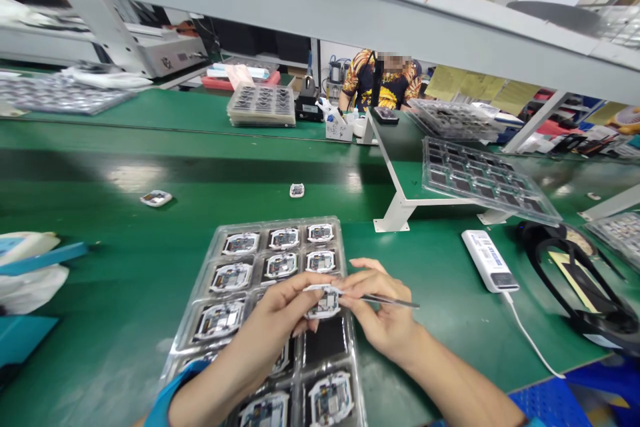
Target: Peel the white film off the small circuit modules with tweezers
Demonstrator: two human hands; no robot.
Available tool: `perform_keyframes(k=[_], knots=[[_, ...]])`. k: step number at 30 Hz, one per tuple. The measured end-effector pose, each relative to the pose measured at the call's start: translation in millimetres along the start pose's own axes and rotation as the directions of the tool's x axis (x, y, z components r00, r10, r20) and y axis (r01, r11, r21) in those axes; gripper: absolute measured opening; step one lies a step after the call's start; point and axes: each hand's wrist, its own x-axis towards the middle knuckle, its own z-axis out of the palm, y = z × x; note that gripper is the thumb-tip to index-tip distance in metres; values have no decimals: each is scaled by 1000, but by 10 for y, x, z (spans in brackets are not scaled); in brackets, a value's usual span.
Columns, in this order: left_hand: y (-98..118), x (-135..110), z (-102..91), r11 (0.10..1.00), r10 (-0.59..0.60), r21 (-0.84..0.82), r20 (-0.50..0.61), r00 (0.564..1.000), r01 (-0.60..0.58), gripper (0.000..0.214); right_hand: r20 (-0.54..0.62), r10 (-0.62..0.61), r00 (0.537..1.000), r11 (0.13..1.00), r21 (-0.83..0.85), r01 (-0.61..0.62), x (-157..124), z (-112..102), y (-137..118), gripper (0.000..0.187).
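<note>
Between the thumb and fingers of my left hand [285,303] is a white-framed circuit board assembly [325,302], held over the tray. My right hand [383,310] is closed around a thin pair of metal tweezers [393,300]; its fingertips meet the right edge of the assembly. Where the tweezer tips are, I cannot make out. Below both hands lies a clear plastic tray [216,240] with several similar assemblies in its pockets. One pocket [325,345] under the held piece shows only its dark bottom.
Two loose assemblies, one left [156,198] and one mid-table [297,191], lie beyond the tray. A raised green stand [395,213] bears another tray [480,177]. At right are a white corded device [489,260] and a black ring-shaped object [555,280]. A person [380,83] sits opposite, below an overhead beam.
</note>
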Motion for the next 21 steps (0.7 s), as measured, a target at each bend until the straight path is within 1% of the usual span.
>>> perform_keyframes(k=[1, 3, 7, 11, 13, 15, 18, 20, 21], knots=[[7, -1, 9, 1000, -4, -15, -8, 1000, 4, 28, 1, -16, 1000, 1000, -1, 16, -2, 3, 4, 8], [18, -3, 20, 999, -13, -35, -23, 1000, 12, 27, -18, -10, 1000, 1000, 18, 10, -5, 13, 10, 8], [17, -29, 1, 1000, 11, -6, -13, 1000, -11, 32, -81, 88, 993, 990, 115, -79, -1, 28, 15, 3], [-31, -55, -43, 991, 118, 45, 111, 987, -124, 40, -68, 133, 989, 983, 138, -123, 11, 21, 17, 3], [-77, -39, -58, 982, 173, 50, 168, 971, -183, 42, -63, 193, 979, 970, 159, -181, 15, 15, 24, 5], [-129, -7, -70, 971, 211, 74, 185, 960, -228, 36, -56, 285, 957, 941, 208, -268, 19, 11, 39, 9], [-200, 22, -101, 940, 269, 161, 185, 945, -299, 26, -58, 428, 902, 871, 292, -395, 28, 5, 77, 16], [-244, 12, -135, 889, 292, 307, 193, 937, -340, 26, -81, 481, 873, 839, 330, -432, 38, -2, 105, 19], [-270, -1, -153, 845, 306, 397, 191, 933, -359, 27, -93, 491, 866, 833, 342, -435, 42, -6, 117, 20]])
